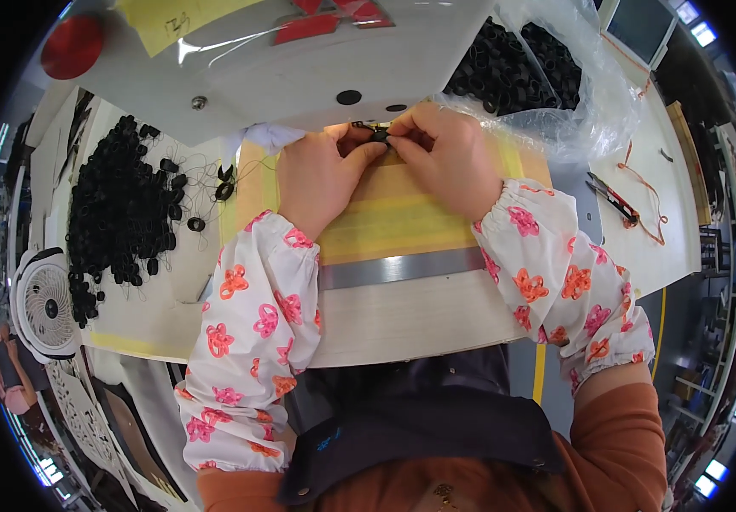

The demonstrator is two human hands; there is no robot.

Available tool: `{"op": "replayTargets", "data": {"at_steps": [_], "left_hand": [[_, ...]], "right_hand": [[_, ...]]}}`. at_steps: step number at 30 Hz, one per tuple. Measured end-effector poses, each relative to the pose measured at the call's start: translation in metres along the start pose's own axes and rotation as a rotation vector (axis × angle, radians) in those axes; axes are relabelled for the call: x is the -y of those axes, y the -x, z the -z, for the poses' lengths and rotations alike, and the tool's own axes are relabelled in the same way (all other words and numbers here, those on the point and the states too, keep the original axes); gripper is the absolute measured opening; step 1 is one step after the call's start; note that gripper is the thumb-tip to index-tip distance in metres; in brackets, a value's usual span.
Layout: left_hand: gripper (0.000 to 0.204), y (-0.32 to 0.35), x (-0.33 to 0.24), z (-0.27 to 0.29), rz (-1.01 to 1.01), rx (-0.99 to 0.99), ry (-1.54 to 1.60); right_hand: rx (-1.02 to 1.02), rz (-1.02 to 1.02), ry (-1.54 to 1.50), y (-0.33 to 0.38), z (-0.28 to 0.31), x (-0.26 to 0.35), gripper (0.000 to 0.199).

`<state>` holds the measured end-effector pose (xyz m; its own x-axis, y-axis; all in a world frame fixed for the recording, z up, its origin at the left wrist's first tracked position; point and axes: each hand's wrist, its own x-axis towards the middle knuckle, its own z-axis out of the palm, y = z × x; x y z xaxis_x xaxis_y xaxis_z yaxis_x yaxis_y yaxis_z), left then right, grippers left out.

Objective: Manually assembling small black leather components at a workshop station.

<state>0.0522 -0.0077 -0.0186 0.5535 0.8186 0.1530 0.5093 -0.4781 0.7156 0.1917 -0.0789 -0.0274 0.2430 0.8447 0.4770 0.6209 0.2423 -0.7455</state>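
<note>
At the sewing machine (282,72), my left hand (321,175) and my right hand (451,155) meet below the machine's arm. Thumbs and fingertips of both pinch one small black fabric loop (380,136) close to the needle area. Part of the loop is hidden by my fingers, and the needle itself cannot be made out. To the left of my left hand lies a heap of similar small black loops (120,205), with loose threads around it. Beyond my right hand sits a clear plastic bag (594,111) full of black loops (500,68).
Yellow tape strips (393,226) and a metal strip (402,267) cross the pale table (402,320). Thread snips (613,200) and an orange cord (654,196) lie at the right. A white fan (46,303) stands left of the table; another person (14,367) is at far left.
</note>
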Motion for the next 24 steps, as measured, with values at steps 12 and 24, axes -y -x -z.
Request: {"op": "replayTargets", "data": {"at_steps": [12,24], "left_hand": [[0.022,-0.002,0.003,0.000,0.015,0.003,0.157],[0.025,-0.006,0.009,-0.001,-0.116,0.016,-0.066]], "right_hand": [[-0.030,0.146,0.055,-0.003,-0.001,-0.007,0.005],[-0.044,0.172,0.137,-0.004,0.002,-0.010,0.007]]}}
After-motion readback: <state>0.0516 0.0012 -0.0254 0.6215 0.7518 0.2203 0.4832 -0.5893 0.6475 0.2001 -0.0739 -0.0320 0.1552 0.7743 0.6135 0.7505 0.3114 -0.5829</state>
